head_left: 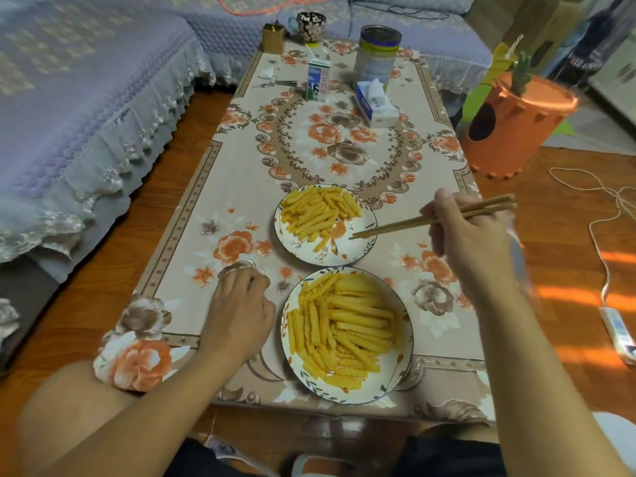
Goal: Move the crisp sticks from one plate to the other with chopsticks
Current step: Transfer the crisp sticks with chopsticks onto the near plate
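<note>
Two floral-rimmed white plates sit on the low table. The near plate (407, 342) holds a large heap of yellow crinkled crisp sticks (347, 332). The far plate (368, 251) holds a smaller heap of sticks (318, 210) towards its left and back. My right hand (464, 235) grips a pair of wooden chopsticks (395, 226). Their tips hang over the right edge of the far plate with nothing between them. My left hand (241, 308) rests on the tablecloth left of the near plate, fingers curled and holding nothing.
Further back on the flowered tablecloth (206, 208) stand a milk carton (318, 80), a tissue box (377, 105), a tin can (377, 53), a cup (311, 25), and some keys (275, 82). A sofa (86, 98) lies left, an orange bin (516, 122) right, cables and a power strip (619, 333) on the floor.
</note>
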Demonstrator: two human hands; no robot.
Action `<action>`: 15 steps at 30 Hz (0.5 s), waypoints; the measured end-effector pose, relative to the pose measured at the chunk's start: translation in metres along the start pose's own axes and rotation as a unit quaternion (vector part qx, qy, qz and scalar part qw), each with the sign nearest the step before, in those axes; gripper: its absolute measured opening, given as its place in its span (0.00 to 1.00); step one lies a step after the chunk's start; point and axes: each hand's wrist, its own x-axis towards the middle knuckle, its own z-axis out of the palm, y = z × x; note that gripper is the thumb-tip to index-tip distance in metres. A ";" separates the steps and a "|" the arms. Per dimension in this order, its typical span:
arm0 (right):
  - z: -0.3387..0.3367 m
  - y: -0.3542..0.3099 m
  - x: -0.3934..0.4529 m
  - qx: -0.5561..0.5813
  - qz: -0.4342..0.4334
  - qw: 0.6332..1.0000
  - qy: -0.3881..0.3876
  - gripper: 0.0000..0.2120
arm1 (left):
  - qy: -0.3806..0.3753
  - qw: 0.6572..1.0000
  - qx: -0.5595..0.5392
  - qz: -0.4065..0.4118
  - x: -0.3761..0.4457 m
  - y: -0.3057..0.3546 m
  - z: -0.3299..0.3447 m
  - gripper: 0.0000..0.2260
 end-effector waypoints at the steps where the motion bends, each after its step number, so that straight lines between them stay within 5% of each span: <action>1: 0.014 0.005 0.006 -0.016 -0.003 1.000 0.002 0.18 | -0.001 1.000 0.002 0.000 0.000 -0.001 0.000 0.18; 9: 0.095 0.019 0.018 -0.118 -0.069 0.991 0.016 0.30 | -0.005 1.000 0.012 -0.004 0.001 -0.002 -0.001 0.18; 15: 0.077 0.011 0.012 -0.151 -0.066 0.986 0.028 0.26 | -0.006 1.000 0.009 -0.001 0.001 -0.002 -0.001 0.18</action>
